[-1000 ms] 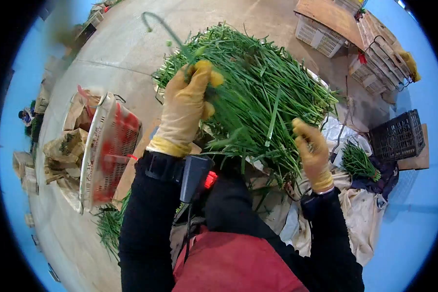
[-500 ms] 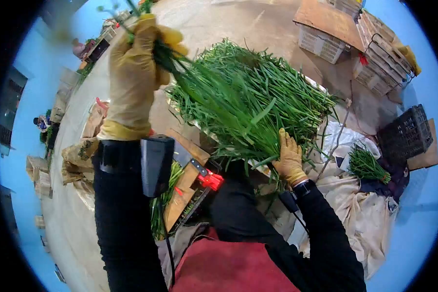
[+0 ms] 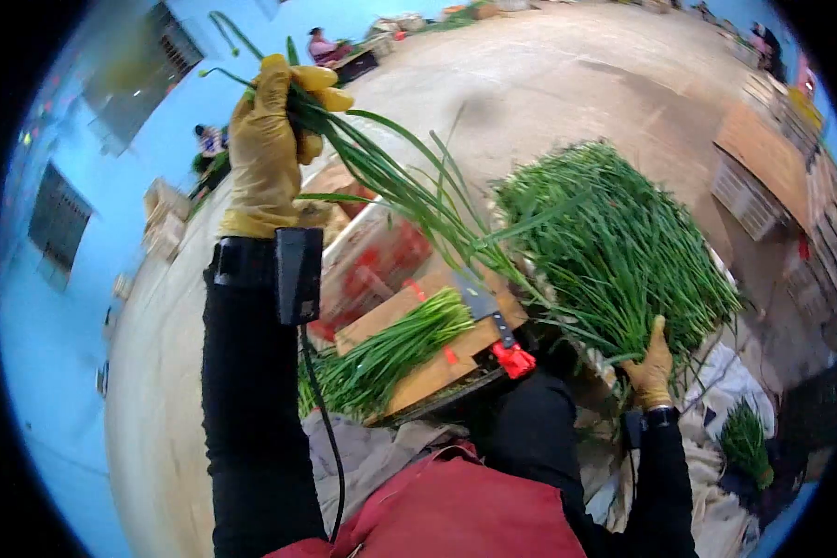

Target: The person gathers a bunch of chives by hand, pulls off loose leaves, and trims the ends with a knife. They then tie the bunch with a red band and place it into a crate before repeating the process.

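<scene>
My left hand (image 3: pixel 274 144), in a yellow glove, is raised at the upper left, its fingers wrapped round a small bunch of long green stalks (image 3: pixel 409 181). The stalks hang down to the right, toward a large heap of green stalks (image 3: pixel 614 242). At the near edge of that heap is my right hand (image 3: pixel 653 365), also gloved, thumb raised, its other fingers largely hidden against the greens. A cut bundle (image 3: pixel 409 349) lies on a wooden board (image 3: pixel 428 383), beside a cleaver (image 3: pixel 479 298) with red wrapping (image 3: pixel 513 359) at its handle.
A red-stained white box (image 3: pixel 372 265) stands behind the board. Another small bundle (image 3: pixel 746 442) lies on cloth at the lower right. Crates (image 3: pixel 749 197) stand at the right. A seated person (image 3: pixel 322 45) and others are far off along the walls.
The view has turned left, showing more of the board and its bundle. The stalks in my left hand have drawn away from the heap, and their loose ends now spread apart.
</scene>
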`<state>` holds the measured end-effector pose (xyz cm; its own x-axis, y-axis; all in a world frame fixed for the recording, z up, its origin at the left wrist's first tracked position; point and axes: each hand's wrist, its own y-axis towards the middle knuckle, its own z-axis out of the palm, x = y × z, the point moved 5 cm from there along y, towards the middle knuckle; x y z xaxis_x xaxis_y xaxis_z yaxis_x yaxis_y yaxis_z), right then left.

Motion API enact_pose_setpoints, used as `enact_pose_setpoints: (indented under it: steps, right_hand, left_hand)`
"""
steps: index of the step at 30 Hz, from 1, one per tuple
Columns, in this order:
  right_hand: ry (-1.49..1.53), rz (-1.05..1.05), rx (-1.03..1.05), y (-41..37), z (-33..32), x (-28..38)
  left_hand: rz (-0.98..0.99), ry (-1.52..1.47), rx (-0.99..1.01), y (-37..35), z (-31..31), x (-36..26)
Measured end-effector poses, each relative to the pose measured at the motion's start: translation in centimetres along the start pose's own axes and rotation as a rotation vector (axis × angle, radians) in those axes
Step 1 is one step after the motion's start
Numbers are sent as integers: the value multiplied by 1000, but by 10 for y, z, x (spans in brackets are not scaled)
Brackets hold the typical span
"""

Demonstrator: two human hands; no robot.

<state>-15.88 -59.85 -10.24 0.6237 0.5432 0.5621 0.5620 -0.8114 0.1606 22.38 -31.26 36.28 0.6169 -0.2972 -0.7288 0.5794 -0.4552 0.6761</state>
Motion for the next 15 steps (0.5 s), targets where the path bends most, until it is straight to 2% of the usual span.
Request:
enact_pose_setpoints:
  steps: [2, 3, 4, 6, 8, 9, 10, 12, 13, 15]
  right_hand:
    - [4, -146, -87, 0, -4, 1]
    - [-12, -248, -137, 2, 1, -8]
    - [83, -147, -36, 0, -6, 0]
    - [-42, -201, -40, -1, -12, 2]
    - [141, -155, 24, -2, -16, -12]
    - [154, 5, 84, 4, -12, -33]
    - [36, 84, 157, 9, -21, -36]
    - [345, 43, 19, 26, -26, -62]
    - [437, -7, 8, 28, -37, -40]
    - [606, -86, -17, 21, -82, 72]
  left_hand:
    - [-50, 31, -48, -8, -26, -9]
    - [18, 121, -92, -7, -41, -6]
    - [-44, 122, -82, -18, -47, -12]
    - [-131, 109, 23, -28, -76, -10]
    - [-42, 58, -51, -43, -90, -9]
    - [-44, 31, 13, -53, -98, -13]
    - [18, 33, -13, -60, -111, -6]
    - [-153, 2, -51, -79, -124, -4]
    - [-207, -108, -53, -89, -119, -19]
    - [-183, -108, -58, -100, -123, -20]
